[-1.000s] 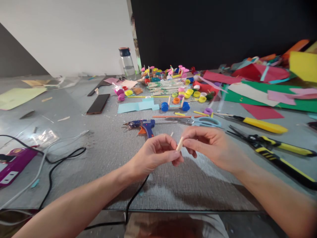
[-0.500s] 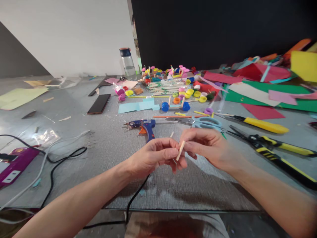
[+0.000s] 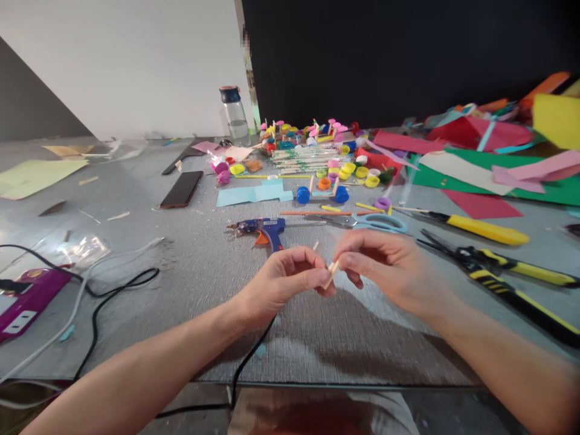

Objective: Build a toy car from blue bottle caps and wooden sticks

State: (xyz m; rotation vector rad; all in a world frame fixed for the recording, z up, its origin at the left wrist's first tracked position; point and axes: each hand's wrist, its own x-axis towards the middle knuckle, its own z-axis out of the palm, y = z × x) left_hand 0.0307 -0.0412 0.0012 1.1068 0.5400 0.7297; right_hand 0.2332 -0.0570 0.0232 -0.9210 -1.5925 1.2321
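Both my hands meet just above the grey table, pinching one short pale wooden stick between them. My left hand grips its lower end with thumb and curled fingers. My right hand pinches the upper end with fingertips pressed together. Most of the stick is hidden by the fingers. A blue glue gun lies just beyond my left hand, and blue-handled scissors lie beyond my right hand.
Yellow-and-black cutters and a yellow-handled knife lie at the right. Coloured bottle caps, sticks and paper sheets fill the back. A phone, a bottle, black cables and a purple device are at the left.
The fingers of both hands have closed in tighter round the stick, so less of it shows. The hands stay in about the same place.
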